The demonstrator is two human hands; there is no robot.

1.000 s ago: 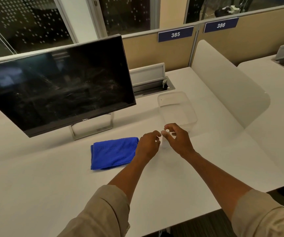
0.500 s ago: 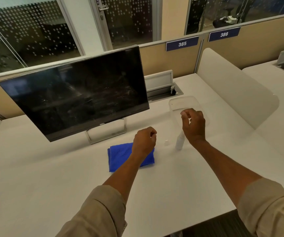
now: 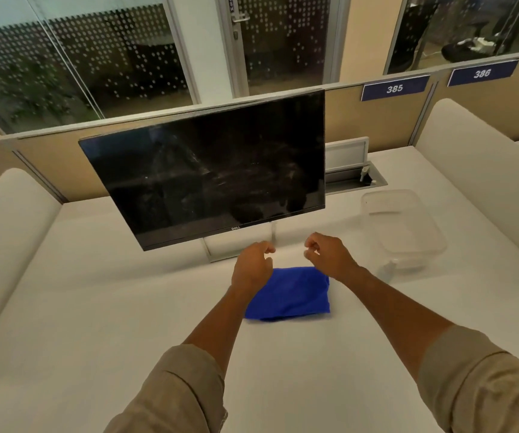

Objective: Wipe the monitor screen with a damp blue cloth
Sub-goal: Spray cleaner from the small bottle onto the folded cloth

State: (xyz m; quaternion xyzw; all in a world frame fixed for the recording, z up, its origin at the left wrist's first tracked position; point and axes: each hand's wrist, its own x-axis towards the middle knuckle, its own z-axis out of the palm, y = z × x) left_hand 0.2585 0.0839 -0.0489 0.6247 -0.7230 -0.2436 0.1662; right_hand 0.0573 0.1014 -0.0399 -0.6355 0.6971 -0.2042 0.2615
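The black monitor [image 3: 214, 173] stands on its stand at the back of the white desk, its dark screen smeared and dusty. A folded blue cloth [image 3: 295, 296] lies flat on the desk in front of the stand. My left hand [image 3: 253, 267] hovers over the cloth's far left corner and covers that part of it. My right hand [image 3: 328, 254] hovers over the far right corner. The fingers of both hands are loosely curled and apart, and neither holds anything. I cannot tell whether either hand touches the cloth.
A clear plastic container [image 3: 433, 242] sits to the right of the cloth, with a small pale bottle [image 3: 389, 270] faintly visible at its near edge. A cable tray [image 3: 355, 179] lies behind the monitor. Rounded white dividers [image 3: 483, 170] close the desk on both sides.
My right hand has left the small bottle and moved left. Both hands now hang over the cloth's far edge. The view has swung to centre the monitor.
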